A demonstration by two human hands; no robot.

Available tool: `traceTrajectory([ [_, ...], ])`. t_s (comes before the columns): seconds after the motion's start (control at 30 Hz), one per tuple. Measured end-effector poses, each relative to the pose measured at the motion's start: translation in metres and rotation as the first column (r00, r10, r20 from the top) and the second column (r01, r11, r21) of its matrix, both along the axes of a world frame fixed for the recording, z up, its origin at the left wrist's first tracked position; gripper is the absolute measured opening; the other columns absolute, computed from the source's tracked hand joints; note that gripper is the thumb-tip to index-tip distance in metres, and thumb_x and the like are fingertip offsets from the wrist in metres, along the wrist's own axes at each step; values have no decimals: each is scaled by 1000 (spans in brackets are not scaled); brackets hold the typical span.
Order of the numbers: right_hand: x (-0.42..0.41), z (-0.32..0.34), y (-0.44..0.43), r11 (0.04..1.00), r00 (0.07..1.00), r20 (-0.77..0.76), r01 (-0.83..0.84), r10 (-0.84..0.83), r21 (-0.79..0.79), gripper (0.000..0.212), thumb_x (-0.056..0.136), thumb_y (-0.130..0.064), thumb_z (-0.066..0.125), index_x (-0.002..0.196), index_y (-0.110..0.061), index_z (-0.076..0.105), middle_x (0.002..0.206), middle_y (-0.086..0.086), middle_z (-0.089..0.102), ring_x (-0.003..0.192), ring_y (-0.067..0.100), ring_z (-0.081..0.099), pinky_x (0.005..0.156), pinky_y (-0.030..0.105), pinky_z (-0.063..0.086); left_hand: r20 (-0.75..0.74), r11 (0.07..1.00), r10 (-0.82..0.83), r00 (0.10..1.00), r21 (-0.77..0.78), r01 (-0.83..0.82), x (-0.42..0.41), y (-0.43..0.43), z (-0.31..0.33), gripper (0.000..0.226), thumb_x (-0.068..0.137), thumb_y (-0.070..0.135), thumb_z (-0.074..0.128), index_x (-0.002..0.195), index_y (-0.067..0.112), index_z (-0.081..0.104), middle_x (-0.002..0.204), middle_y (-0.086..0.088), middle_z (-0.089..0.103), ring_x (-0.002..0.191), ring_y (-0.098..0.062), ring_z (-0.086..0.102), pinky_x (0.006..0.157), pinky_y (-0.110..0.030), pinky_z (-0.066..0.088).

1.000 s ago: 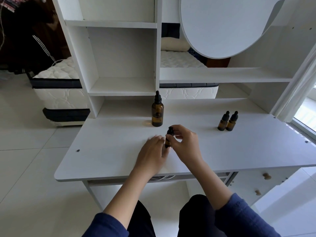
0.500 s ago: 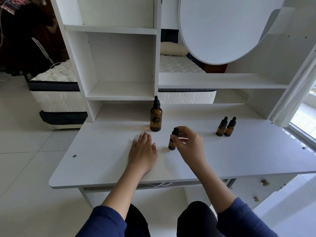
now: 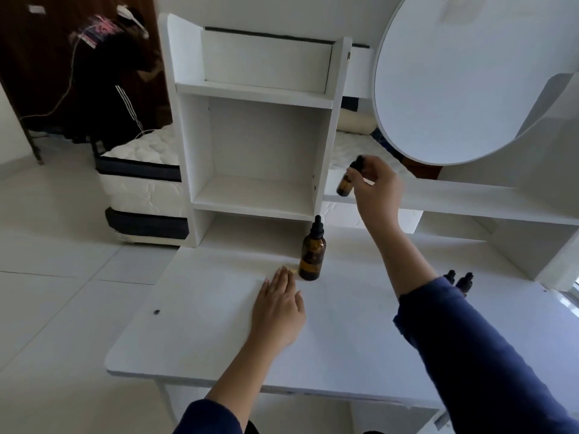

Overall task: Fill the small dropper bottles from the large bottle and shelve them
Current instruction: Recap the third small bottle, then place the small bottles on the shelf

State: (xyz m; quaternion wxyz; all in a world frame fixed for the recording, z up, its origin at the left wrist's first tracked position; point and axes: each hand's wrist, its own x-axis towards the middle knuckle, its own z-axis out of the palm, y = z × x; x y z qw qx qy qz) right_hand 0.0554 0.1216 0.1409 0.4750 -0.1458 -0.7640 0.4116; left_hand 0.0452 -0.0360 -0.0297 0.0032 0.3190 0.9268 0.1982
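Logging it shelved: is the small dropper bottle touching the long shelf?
Cannot tell. Head view: right hand holds small dropper bottle tilted at the long shelf; neither contact nor gap shows.

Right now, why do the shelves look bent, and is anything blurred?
Head view: the wide-angle lens bows the shelf unit; head view: the right hand and its small dropper bottle look slightly soft; head view: the large bottle casts a faint amber glow on the desk.

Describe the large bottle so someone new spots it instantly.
On the white desk, look beneath the right post of the shelf tower. The large bottle stands upright there, just past the left hand. It's the tallest amber bottle, and unheld.
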Motion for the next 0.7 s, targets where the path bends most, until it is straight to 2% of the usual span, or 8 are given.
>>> traceTrajectory([
  [0.13,-22,0,2,999,998,56,-25,23,25,21,85,-11,62,106,-8,63,94,-2,64,87,6,59,67,-6,39,-5,1000,9,1000,-6,-9,-1,-1,-1,54,100,30,17,148,10,6,159,-4,2,146,-14,-1,118,-31,-4],
  [0.23,-32,0,3,997,997,82,-16,10,69,19,86,-12,61,104,-7,63,93,0,65,85,7,58,63,-4,38,1,1000,5,1000,-9,-5,-3,0,-1,54,100,31,16,148,10,6,159,-4,2,146,-14,-1,117,-31,-5],
  [0.4,-41,0,4,996,990,135,-59,49,73,24,88,-7,56,111,-8,61,102,2,66,92,7,59,79,13,43,2,1000,6,1000,-22,-6,-3,0,-3,63,91,36,4,148,10,7,159,-4,2,146,-13,-1,116,-29,-7],
  [0.53,-42,-3,5,995,986,148,-86,77,55,30,86,-2,56,115,-10,60,108,5,67,97,10,61,73,4,46,-3,1000,5,1000,-7,-5,-4,0,-3,66,88,36,4,148,10,9,159,-3,4,146,-13,0,114,-28,-8],
  [0.63,-35,-5,4,995,988,132,-83,75,53,35,87,-5,57,122,-11,55,116,5,64,109,12,58,89,15,47,-7,1000,6,1000,4,-6,-4,-1,-3,54,99,31,14,148,11,9,159,-3,4,146,-13,0,114,-27,-9],
  [0.7,-24,-7,5,998,994,97,-50,45,49,37,88,-6,56,125,-10,52,122,5,60,111,10,55,87,8,42,-12,1000,8,1000,13,-8,-3,-1,-2,53,100,29,18,148,11,10,159,-3,5,146,-13,1,115,-28,-7],
])
